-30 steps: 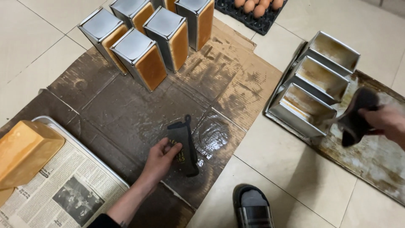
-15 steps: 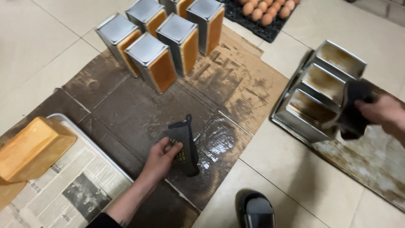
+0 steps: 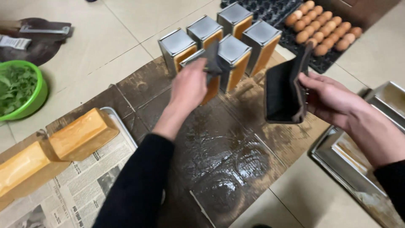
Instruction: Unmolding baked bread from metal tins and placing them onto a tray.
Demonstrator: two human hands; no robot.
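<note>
Head view shows the left hand [image 3: 187,86] at centre frame, its fingers closed on a dark cloth pad [image 3: 212,59] and pressed with it against the nearest loaf tin [image 3: 206,78]; how firmly they clamp the tin itself I cannot tell, since the hand covers most of it. That tin stands on end, its long axis upright, with a golden loaf face showing below the hand, and it lies just beyond the fingertips, toward the top of the frame. Around it stand five more tins [image 3: 234,59] in a tight cluster, all upright, touching or nearly so. The right hand [image 3: 329,99], at right of centre, holds a second dark pad [image 3: 284,90] pinched open between thumb and fingers, hanging clear of the cluster, so the left hand is plainly the nearer to the tins. Beneath everything lies greasy brown cardboard [image 3: 219,160]. Two turned-out loaves [image 3: 55,147] rest at lower left on a newspaper-lined tray [image 3: 122,126]. Eggs [image 3: 325,29] sit at upper right, a green bowl [image 3: 36,95] of leaves at far left, and empty tins [image 3: 379,126] at right edge.
</note>
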